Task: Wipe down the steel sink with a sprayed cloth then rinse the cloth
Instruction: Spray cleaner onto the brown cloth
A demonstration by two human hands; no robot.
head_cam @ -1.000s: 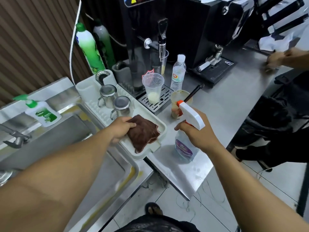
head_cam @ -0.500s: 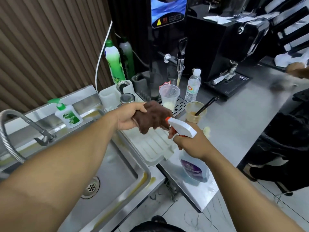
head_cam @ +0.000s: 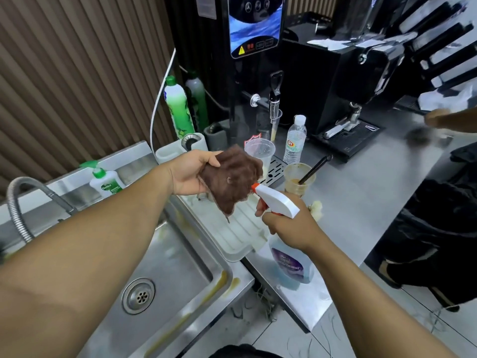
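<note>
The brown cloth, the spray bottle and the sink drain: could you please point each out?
brown cloth (head_cam: 229, 177), head view, middle of the fabric.
spray bottle (head_cam: 278, 202), head view, white trigger head.
sink drain (head_cam: 138, 295), head view, centre of the strainer.

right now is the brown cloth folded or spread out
Spread out: the brown cloth drapes open over the left hand, one corner hanging down above the white tray.
</note>
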